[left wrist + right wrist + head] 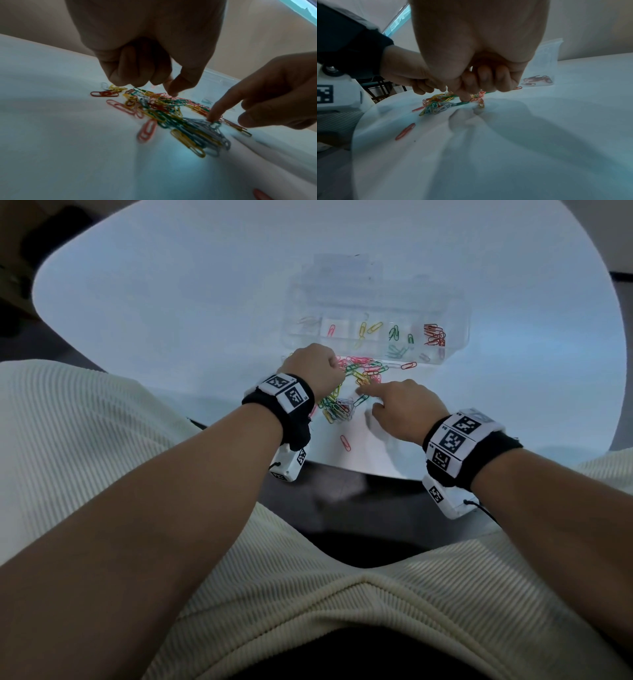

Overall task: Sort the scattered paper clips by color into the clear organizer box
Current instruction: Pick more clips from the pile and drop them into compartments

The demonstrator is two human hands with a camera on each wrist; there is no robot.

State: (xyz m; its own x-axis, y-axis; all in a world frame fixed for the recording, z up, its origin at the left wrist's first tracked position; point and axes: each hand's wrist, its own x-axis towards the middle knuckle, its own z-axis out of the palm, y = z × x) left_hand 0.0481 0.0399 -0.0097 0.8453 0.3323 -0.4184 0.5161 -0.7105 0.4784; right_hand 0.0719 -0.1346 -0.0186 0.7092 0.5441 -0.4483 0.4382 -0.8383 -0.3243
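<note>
two hands work over a heap of mixed paper clips point(356, 386) near the front edge of the white desk point(171, 302). at the left, the left hand point(313, 366) sits over the heap's left end, fingers point(130, 70) curled under, forefinger and thumb tips down among the clips; whether they pinch one i cannot tell. one stray red clip point(345, 442) lies alone near the desk edge, between the wrists. the right hand point(404, 409) has its forefinger point(221, 108) straight, tip pressed on a green clip point(461, 103), other fingers curled. just behind the heap stands the clear organizer box point(455, 313), its compartments holding pink, yellow, green and red clips point(434, 335). bare desk spreads left and far behind. box walls are faint; the heap is blurred in both wrist views.
</note>
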